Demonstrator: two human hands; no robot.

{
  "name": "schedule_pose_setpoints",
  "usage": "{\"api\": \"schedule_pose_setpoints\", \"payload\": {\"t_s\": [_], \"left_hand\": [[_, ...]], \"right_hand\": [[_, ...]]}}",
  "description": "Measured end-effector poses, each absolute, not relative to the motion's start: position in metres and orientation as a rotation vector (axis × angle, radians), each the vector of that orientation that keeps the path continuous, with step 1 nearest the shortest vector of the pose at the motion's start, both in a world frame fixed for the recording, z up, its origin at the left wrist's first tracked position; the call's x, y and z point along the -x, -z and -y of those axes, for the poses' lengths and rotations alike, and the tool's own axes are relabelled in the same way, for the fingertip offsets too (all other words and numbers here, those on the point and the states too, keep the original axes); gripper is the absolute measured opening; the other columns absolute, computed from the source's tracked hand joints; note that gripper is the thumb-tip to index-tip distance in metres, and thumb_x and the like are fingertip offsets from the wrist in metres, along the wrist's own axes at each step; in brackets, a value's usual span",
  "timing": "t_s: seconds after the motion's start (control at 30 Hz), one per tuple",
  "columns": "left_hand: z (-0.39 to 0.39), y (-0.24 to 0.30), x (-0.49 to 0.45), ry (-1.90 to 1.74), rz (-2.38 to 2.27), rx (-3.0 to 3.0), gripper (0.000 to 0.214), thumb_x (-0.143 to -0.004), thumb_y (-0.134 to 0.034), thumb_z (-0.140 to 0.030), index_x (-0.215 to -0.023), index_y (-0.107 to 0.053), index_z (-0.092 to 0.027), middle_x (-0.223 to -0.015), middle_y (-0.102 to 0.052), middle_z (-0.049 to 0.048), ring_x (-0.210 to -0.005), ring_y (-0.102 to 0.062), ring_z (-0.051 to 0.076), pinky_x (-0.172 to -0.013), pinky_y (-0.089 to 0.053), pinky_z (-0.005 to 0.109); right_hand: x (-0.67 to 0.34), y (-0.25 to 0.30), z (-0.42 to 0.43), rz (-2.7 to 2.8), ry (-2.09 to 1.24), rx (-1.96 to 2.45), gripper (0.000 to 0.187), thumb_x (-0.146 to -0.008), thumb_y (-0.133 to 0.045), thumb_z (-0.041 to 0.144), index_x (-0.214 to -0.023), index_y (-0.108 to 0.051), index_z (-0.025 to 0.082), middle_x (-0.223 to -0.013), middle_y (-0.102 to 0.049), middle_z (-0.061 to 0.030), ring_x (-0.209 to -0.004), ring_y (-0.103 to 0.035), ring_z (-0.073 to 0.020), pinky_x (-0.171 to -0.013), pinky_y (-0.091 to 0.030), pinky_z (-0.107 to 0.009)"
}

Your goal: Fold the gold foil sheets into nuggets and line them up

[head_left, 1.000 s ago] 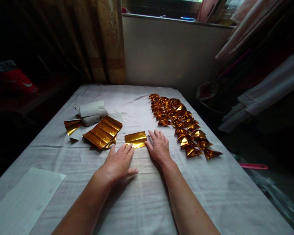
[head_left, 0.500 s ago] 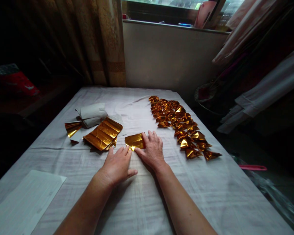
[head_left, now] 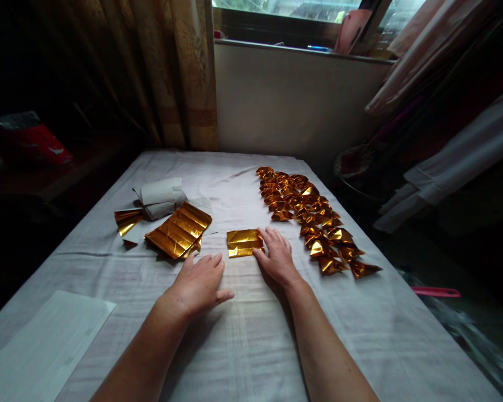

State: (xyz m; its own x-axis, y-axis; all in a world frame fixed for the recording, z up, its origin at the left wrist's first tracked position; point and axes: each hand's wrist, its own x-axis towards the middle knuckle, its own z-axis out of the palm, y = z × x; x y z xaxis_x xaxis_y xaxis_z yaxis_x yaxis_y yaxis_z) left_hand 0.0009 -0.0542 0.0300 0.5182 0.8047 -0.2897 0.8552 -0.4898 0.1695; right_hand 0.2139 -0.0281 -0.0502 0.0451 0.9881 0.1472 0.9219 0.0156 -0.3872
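Note:
A small folded sheet of gold foil paper [head_left: 243, 244] lies flat in the middle of the cloth-covered table. My right hand [head_left: 277, 254] holds it by the right end, thumb at its near corner and fingers over its right edge. To the left, my left hand [head_left: 201, 279] rests on the cloth with fingers stretched and thumb apart, holding nothing. Its fingertips are close to a stack of creased gold foil sheets [head_left: 180, 230]. Several rows of folded gold foil pieces [head_left: 305, 209] spread along the table's right side.
Behind the stack lie rolled grey-white paper [head_left: 159, 192] and a curled gold foil scrap [head_left: 128, 219]. A pale sheet of paper [head_left: 50, 340] is at the near left of the white tablecloth [head_left: 251, 346]. A curtain [head_left: 188, 72] hangs behind; clothes [head_left: 456, 151] hang at right.
The folded foil paper has shifted right along with my right hand, away from my left hand. My left hand stays in nearly the same place, no longer touching the foil's corner.

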Motion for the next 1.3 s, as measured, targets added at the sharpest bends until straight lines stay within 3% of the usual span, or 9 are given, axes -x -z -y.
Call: {"api": "schedule_pose_setpoints", "payload": {"t_s": [0.13,0.33,0.43,0.67,1.0,1.3], "left_hand": [[0.049,-0.031,-0.003,0.14,-1.448,-2.487,0.027,-0.089,-0.061,-0.043,-0.104,-0.069,-0.022,-0.124,-0.068,0.0105,-0.119,-0.06,0.033,-0.108,-0.036,0.059],[0.037,-0.005,-0.012,-0.28,-1.543,-2.585,0.038,-0.089,-0.062,-0.028,-0.127,-0.061,-0.025,-0.144,-0.054,0.0099,-0.135,-0.046,0.029,-0.115,-0.032,0.049],[0.033,0.009,-0.016,-0.326,-1.464,-2.613,0.036,-0.089,-0.062,-0.029,-0.125,-0.061,-0.025,-0.143,-0.055,0.0078,-0.135,-0.045,0.028,-0.116,-0.029,0.051],[0.026,0.022,-0.015,-0.435,-1.453,-2.584,0.022,-0.091,-0.061,-0.031,-0.11,-0.065,-0.022,-0.123,-0.068,0.0061,-0.118,-0.057,0.025,-0.109,-0.036,0.045],[0.025,0.021,-0.015,-0.48,-1.449,-2.58,0.019,-0.094,-0.054,-0.028,-0.107,-0.067,-0.024,-0.12,-0.07,0.0044,-0.114,-0.06,0.023,-0.107,-0.037,0.044],[0.023,0.022,-0.011,-0.554,-1.491,-2.522,0.025,-0.098,-0.044,-0.028,-0.094,-0.068,-0.022,-0.11,-0.074,0.0045,-0.107,-0.064,0.022,-0.107,-0.038,0.045]], "right_hand": [[-0.212,0.048,0.029,1.874,-0.117,1.867,0.053,-0.083,-0.066,0.027,-0.135,-0.056,0.028,-0.146,-0.049,-0.0113,-0.137,-0.039,-0.0298,-0.108,-0.033,-0.048],[-0.21,0.035,0.03,1.942,-0.128,1.795,0.012,-0.085,-0.067,0.025,-0.092,-0.076,0.028,-0.117,-0.067,-0.0055,-0.112,-0.055,-0.0245,-0.095,-0.041,-0.04],[-0.211,0.034,0.031,2.019,-0.187,1.726,0.015,-0.087,-0.066,0.029,-0.098,-0.075,0.028,-0.111,-0.07,-0.0041,-0.106,-0.057,-0.0222,-0.093,-0.041,-0.037],[-0.213,0.034,0.03,2.096,-0.221,1.639,0.023,-0.08,-0.073,0.033,-0.103,-0.073,0.027,-0.117,-0.067,-0.0044,-0.108,-0.057,-0.0229,-0.092,-0.041,-0.037],[-0.213,0.036,0.028,2.125,-0.163,1.653,0.024,-0.086,-0.07,0.037,-0.107,-0.072,0.028,-0.115,-0.068,-0.0046,-0.108,-0.058,-0.0221,-0.092,-0.042,-0.036],[-0.221,0.034,0.027,2.102,-0.245,1.622,0.014,-0.092,-0.062,0.031,-0.097,-0.075,0.028,-0.111,-0.071,-0.0021,-0.105,-0.061,-0.0194,-0.091,-0.041,-0.034]]}}
